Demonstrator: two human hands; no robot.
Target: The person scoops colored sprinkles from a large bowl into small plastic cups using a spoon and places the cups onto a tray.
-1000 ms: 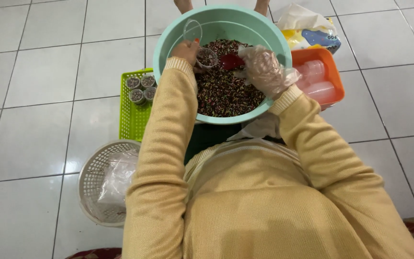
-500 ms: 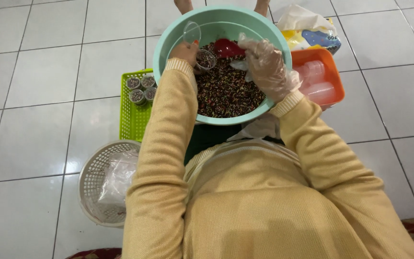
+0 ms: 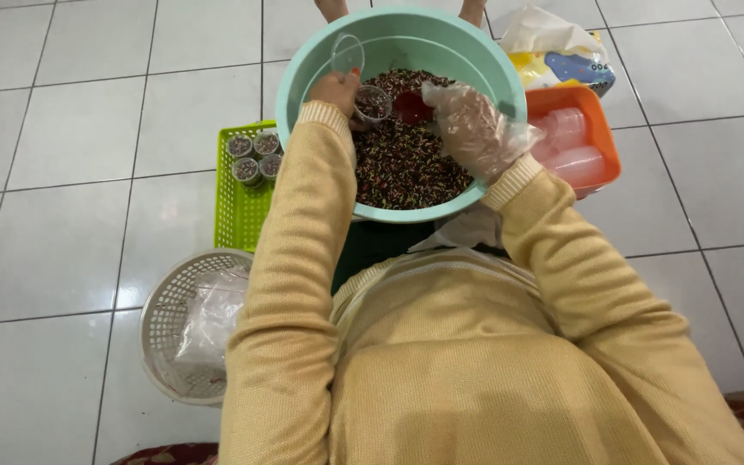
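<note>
Small clear cup (image 3: 374, 103) sits pinched in the left hand (image 3: 337, 89) grip, over the mixed sprinkles in the teal basin (image 3: 303, 77). Just right of it, the gloved right hand (image 3: 473, 129) clasps a red scoop (image 3: 412, 107) touching the cup's rim.

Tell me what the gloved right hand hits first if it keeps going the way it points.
Likely the small clear cup held by the left hand: the right hand points its red scoop leftward at it, though depth is unclear.

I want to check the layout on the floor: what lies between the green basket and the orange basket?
In the head view, the large teal basin of dark mixed bits sits between the green basket and the orange basket.
</note>
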